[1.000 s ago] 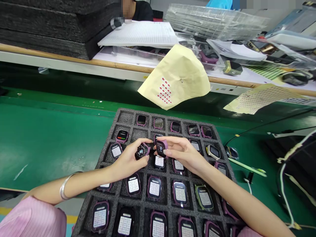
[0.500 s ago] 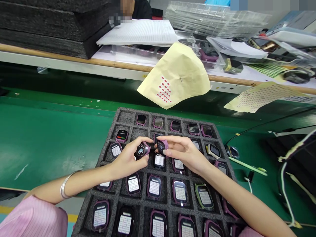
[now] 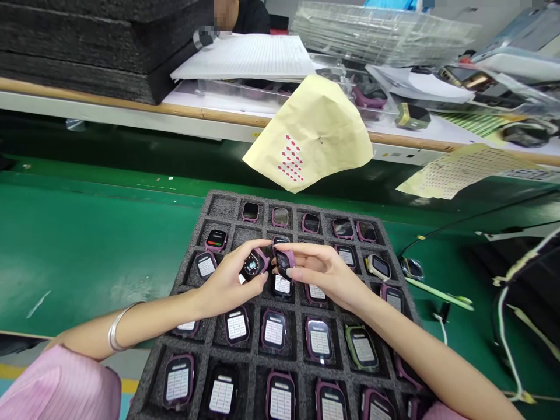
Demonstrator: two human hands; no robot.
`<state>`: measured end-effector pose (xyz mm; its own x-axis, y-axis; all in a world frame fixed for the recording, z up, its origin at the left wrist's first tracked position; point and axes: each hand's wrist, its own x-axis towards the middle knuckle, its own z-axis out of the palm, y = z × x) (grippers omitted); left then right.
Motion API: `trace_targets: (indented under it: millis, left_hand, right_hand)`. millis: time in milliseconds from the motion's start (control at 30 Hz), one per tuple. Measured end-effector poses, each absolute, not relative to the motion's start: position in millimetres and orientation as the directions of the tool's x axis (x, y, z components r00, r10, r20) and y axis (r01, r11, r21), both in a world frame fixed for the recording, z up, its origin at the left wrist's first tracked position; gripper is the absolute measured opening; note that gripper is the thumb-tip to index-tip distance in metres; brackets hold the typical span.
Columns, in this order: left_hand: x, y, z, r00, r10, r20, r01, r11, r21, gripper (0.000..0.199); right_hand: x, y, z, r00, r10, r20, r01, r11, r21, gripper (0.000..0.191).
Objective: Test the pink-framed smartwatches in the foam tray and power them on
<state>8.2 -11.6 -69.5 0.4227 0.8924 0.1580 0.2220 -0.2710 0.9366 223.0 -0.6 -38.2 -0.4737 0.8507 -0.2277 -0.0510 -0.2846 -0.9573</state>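
My left hand pinches a purple smartwatch without a strap, its screen lit with a round dial. Close beside it, my right hand grips a second purple smartwatch, tilted so its dark face points to the left. Both are held above a grey foam tray divided into square pockets. Many pockets hold strapless watches, mostly purple, several showing white grid screens. A green-cased watch and a pale-cased watch lie on the right side. My hands hide some middle pockets.
The tray lies on a green work surface. Behind it runs a shelf with black foam blocks, papers and clear plastic trays. A yellow sticker sheet hangs off its edge. Cables lie at right; a person sits beyond.
Both watches have turned slightly in my fingers, and my right hand has shifted a little to the left. The tray's contents look the same.
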Motion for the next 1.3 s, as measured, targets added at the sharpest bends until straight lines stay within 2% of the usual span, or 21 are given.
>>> trace_targets:
  millis: [233,367,900,1000,1133,1300]
  left_hand:
    - [8.4,-10.4,-65.2,0.489,0.869,0.075,0.217,-0.205,0.954,0.034]
    - [8.3,-10.0,-65.7,0.448,0.889,0.093,0.23,-0.215,0.949,0.035]
    - [7.2,-13.9,-63.1,0.467,0.868,0.172,0.202,-0.294,0.934,0.034]
    - [8.9,-12.8,-67.5,0.424,0.904,0.059,0.135,-0.128,0.983,0.038]
    - [13.2,-8.7,-70.8,0.432,0.891,-0.142,-0.109,0.208,0.972,0.048]
    - [15.3,-5.2,-68.8,0.387,0.895,-0.22,-0.318,0.354,0.88,0.039]
  right_hand:
    - [224.6,-1.1,-39.7,-0.45,0.86,-0.242,-0.012,-0.277,-0.961,0.04]
    - [224.8,-0.7,-40.3,-0.445,0.859,-0.254,-0.011,-0.289,-0.957,0.041]
    - [225.8,-4.9,-35.1,-0.495,0.832,-0.249,-0.003,-0.288,-0.958,0.039]
    - [224.6,-3.7,-35.0,-0.476,0.847,-0.236,-0.037,-0.288,-0.957,0.038]
    - [224.3,-1.3,-36.2,-0.482,0.823,-0.302,-0.097,-0.392,-0.915,0.042]
    - [226.3,0.3,-39.2,-0.434,0.843,-0.317,-0.132,-0.407,-0.904,0.044]
